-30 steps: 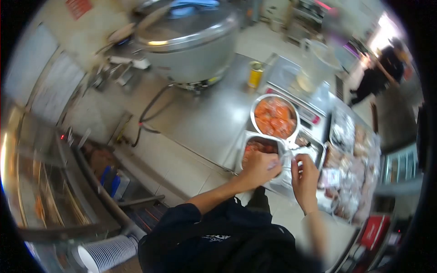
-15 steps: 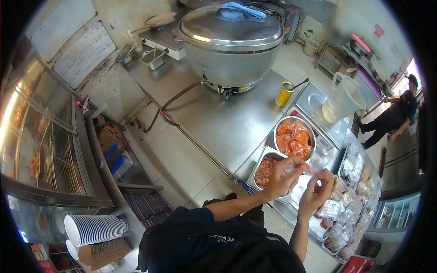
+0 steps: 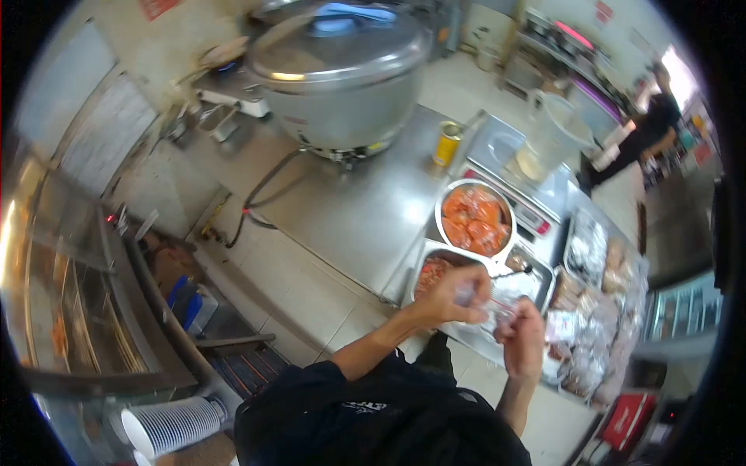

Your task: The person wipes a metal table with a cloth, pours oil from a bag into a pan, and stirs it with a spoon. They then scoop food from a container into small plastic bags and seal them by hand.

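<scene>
Both of my hands are raised over the metal trays, close together. Stretched between them is a small clear plastic bag (image 3: 499, 312) with something pinkish in it. The fingers of my left hand (image 3: 460, 297) are closed on one side of it, those of my right hand (image 3: 522, 335) on the other. Partly behind my left hand sits a metal tray of chopped reddish meat (image 3: 432, 275). A round steel bowl (image 3: 440, 220) beyond it holds orange bagged pieces (image 3: 475, 221). To the right, wrapped packets (image 3: 594, 318) fill more trays.
A large lidded cooker (image 3: 334, 101) stands on the steel counter (image 3: 342, 210). Near it are a yellow can (image 3: 447, 144), a scale (image 3: 536, 221) and a clear jug (image 3: 548, 140). Stacked cups (image 3: 175, 426) lie lower left. Another person (image 3: 645, 128) stands at the far right.
The view has shifted, and the counter items appear further left. My hands have moved slightly lower and left relative to the frame. The plastic between them now shows more widely.
</scene>
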{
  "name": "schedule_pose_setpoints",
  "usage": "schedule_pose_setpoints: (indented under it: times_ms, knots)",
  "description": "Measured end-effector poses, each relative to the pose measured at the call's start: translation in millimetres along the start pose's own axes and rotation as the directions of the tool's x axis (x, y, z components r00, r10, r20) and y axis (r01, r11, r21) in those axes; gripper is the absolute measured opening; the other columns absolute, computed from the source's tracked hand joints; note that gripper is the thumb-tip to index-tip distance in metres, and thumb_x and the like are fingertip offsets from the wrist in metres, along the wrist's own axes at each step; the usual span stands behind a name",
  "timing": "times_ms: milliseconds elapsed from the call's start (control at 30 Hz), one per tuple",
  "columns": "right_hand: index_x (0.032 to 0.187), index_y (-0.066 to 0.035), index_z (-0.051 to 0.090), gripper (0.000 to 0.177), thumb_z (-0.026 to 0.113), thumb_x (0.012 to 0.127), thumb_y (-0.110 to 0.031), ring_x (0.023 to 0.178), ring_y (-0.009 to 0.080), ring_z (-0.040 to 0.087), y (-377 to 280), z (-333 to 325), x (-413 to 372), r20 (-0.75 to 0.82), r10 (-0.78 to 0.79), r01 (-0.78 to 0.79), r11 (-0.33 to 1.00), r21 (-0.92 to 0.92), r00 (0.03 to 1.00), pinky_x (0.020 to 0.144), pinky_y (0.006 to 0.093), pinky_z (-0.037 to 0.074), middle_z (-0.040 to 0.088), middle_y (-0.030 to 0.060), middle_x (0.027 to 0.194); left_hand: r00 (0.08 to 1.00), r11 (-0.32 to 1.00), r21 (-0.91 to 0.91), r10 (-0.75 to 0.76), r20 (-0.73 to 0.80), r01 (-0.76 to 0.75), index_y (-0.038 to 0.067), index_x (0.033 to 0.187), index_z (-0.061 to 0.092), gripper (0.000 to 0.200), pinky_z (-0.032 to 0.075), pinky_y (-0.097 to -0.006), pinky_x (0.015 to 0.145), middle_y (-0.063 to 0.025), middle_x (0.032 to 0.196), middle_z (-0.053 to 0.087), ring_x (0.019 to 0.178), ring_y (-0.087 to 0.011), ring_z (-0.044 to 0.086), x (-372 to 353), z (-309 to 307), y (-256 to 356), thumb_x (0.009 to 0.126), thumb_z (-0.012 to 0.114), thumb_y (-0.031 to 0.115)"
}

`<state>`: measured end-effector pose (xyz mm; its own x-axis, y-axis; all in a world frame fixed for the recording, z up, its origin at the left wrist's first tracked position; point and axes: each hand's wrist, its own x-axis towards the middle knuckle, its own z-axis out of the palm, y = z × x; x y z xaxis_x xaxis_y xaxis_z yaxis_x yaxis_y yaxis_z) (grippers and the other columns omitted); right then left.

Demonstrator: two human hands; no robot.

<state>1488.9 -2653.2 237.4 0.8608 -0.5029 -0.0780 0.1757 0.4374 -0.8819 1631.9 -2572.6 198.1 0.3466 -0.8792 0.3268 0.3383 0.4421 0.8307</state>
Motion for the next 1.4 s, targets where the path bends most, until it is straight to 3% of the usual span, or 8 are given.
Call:
schedule_pose_setpoints:
  times_ms: [133, 367, 533, 600, 700, 1000, 1200, 1400]
  knots:
    - [0.072, -0.008, 0.042, 0.023, 0.062, 0.065, 0.002, 0.050, 0.0019, 0.032, 25.5, 23.4, -18.2, -0.001, -0.335, 0.289, 0.812, -0.507, 0.942, 0.046, 0.0162, 0.025, 0.042, -0.0039, 0.065, 0.701, 0.469, 0.824, 0.701, -0.130, -0.317, 0.003, 0.067, 0.047, 0.019, 0.041, -0.0301, 0.053, -0.0060, 0.063, 0.049, 0.059, -0.0179, 0.050, 5.6, 11.2, 0.2, 0.065, 0.065, 0.002]
    - [0.070, -0.005, 0.043, 0.031, 0.072, 0.059, -0.003, 0.062, 0.0181, 0.043, 29.4, 6.2, 30.2, -0.200, -0.950, 0.277, 0.264, -0.924, 0.240, 0.049, 0.0255, 0.030, 0.044, 0.0092, 0.071, 0.793, 0.450, 0.878, 0.589, -0.154, -0.164, 0.002, 0.069, 0.043, 0.019, 0.040, -0.0330, 0.053, -0.0097, 0.061, 0.045, 0.054, -0.0245, 0.047, -8.2, 30.9, -15.2, 0.067, 0.061, -0.005]
    - [0.079, -0.002, 0.052, 0.019, 0.065, 0.065, -0.004, 0.060, 0.0203, 0.049, 32.2, -13.9, 8.2, -0.017, -0.689, 0.196, 0.229, -0.953, 0.725, 0.049, 0.0269, 0.037, 0.051, 0.0097, 0.070, 0.895, 0.485, 0.874, 0.406, -0.186, -0.039, 0.002, 0.078, 0.046, 0.019, 0.041, -0.0328, 0.062, -0.0125, 0.078, 0.046, 0.069, -0.0271, 0.049, -10.7, 11.2, -25.4, 0.068, 0.062, -0.001]
    - [0.072, 0.001, 0.053, 0.009, 0.060, 0.069, -0.003, 0.047, 0.0064, 0.036, 46.0, -20.6, -3.9, -0.145, -0.303, 0.047, 0.546, -0.836, 0.942, 0.042, 0.0201, 0.027, 0.047, 0.0012, 0.058, 0.938, 0.514, 0.858, 0.304, -0.167, -0.014, 0.001, 0.083, 0.047, 0.023, 0.042, -0.0331, 0.066, -0.0128, 0.084, 0.046, 0.075, -0.0284, 0.050, -20.5, 1.9, -20.7, 0.067, 0.064, 0.002]
    - [0.069, 0.001, 0.054, 0.007, 0.059, 0.072, -0.003, 0.047, 0.0042, 0.044, 59.2, -38.6, -4.4, -0.228, -0.076, -0.120, 0.668, -0.734, 0.971, 0.043, 0.0185, 0.033, 0.052, 0.0003, 0.056, 0.981, 0.624, 0.766, -0.190, -0.044, 0.155, 0.005, 0.104, 0.048, 0.051, 0.042, -0.0338, 0.077, -0.0140, 0.102, 0.047, 0.091, -0.0315, 0.051, -39.0, -0.7, -4.0, 0.061, 0.072, 0.015]
    - [0.067, 0.001, 0.059, 0.009, 0.063, 0.071, -0.005, 0.049, 0.0047, 0.051, 36.4, -44.9, 17.6, 0.086, 0.441, -0.202, 0.566, -0.799, 0.893, 0.043, 0.0199, 0.038, 0.057, 0.0028, 0.056, 0.992, 0.533, 0.837, -0.099, -0.083, 0.123, 0.005, 0.099, 0.053, 0.039, 0.042, -0.0318, 0.075, -0.0089, 0.090, 0.056, 0.085, -0.0244, 0.054, -51.7, -17.6, -9.0, 0.064, 0.069, 0.009]
    - [0.072, -0.002, 0.058, 0.015, 0.068, 0.069, -0.013, 0.052, 0.0055, 0.052, 22.9, -36.8, 25.0, 0.089, 0.151, -0.006, 0.538, -0.843, 0.985, 0.045, 0.0211, 0.037, 0.058, 0.0021, 0.061, 0.972, 0.580, 0.796, -0.230, -0.044, 0.173, 0.001, 0.077, 0.055, 0.017, 0.040, -0.0270, 0.062, -0.0076, 0.071, 0.055, 0.067, -0.0181, 0.053, -54.4, -34.9, -18.3, 0.065, 0.067, 0.005]
    - [0.087, -0.002, 0.059, 0.030, 0.067, 0.069, -0.025, 0.070, 0.0287, 0.059, 9.5, -5.3, 9.4, 0.155, 0.076, 0.117, 0.365, -0.923, 0.985, 0.060, 0.0347, 0.045, 0.060, 0.0123, 0.079, 0.977, 0.599, 0.783, -0.206, -0.051, 0.167, 0.001, 0.073, 0.053, 0.014, 0.040, -0.0271, 0.061, -0.0073, 0.068, 0.052, 0.066, -0.0181, 0.052, -50.8, -31.0, -18.4, 0.066, 0.065, 0.005]
